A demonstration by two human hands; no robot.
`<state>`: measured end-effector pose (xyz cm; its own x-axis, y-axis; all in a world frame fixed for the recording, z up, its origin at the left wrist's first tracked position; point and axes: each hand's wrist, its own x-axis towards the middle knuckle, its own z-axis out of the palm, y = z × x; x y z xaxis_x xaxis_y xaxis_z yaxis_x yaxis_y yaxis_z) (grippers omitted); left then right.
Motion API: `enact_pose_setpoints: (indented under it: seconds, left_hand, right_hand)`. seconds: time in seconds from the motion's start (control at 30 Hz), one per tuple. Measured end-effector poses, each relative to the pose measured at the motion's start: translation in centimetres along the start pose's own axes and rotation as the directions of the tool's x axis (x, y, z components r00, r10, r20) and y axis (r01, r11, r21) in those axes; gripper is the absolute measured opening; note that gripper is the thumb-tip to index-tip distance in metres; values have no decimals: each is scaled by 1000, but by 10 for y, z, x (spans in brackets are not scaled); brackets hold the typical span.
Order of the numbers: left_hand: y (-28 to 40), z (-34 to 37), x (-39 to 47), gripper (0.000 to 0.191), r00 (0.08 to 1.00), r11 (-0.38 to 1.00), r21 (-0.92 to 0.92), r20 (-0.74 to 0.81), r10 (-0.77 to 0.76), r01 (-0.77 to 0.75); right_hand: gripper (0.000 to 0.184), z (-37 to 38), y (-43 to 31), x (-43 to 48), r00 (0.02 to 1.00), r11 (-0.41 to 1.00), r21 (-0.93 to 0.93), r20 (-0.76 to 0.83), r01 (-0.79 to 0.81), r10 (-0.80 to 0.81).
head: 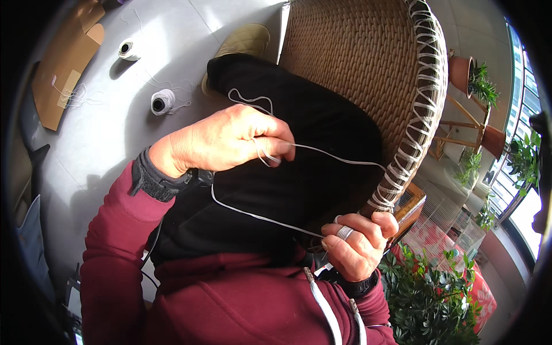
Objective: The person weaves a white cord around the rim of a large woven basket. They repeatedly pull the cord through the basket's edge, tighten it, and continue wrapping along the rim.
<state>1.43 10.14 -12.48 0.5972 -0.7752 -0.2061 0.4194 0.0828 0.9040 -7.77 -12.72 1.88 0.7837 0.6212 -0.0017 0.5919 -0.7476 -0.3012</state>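
Note:
My left hand point(235, 140) pinches a thin white cord point(340, 158) between thumb and fingers, above my lap. A small loop of it hangs at the fingertips. From there the cord runs right to the rim point(407, 161) of a woven wicker chair, which is wrapped in crisscrossed white cord. My right hand point(360, 243), wearing a ring, is curled near the lower end of that wrapping. Its fingers grip another stretch of white cord point(267, 220), which leads left to beneath my left wrist. More slack cord point(250, 101) lies on my black-trousered leg.
Two spools of white cord, one farther off point(129, 49) and one nearer point(163, 102), rest on the grey floor beside a cardboard box point(64, 64). Potted plants point(461, 75) on a wooden stand point(461, 125), a leafy plant point(427, 293) and a wire rack point(444, 220) are at the right.

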Motion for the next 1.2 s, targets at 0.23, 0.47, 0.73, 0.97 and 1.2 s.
enact_pose_setpoints:
  seconds: [0.23,0.47,0.73,0.97,1.2]
  left_hand:
    - [23,57,63,38,870,-32,-971,-227,438,-238]
    - [13,58,45,27,962,232,-947,-173,212,-221]
    - [21,64,27,25,965,492,-832,-244,90,-257]
    - [37,86,40,43,930,957,-137,-305,203,-254]
    - [35,99,45,29,940,933,-240,-279,198,-267]
  right_hand:
    - [23,11,3,10,988,984,104,-68,145,-139]
    - [25,20,1,4,988,995,61,-141,74,-65]
    - [17,28,4,6,960,993,84,-276,82,-56]
    - [28,25,9,1,923,963,202,-375,177,-91]
    - [19,33,11,0,878,958,210,-473,193,-73]
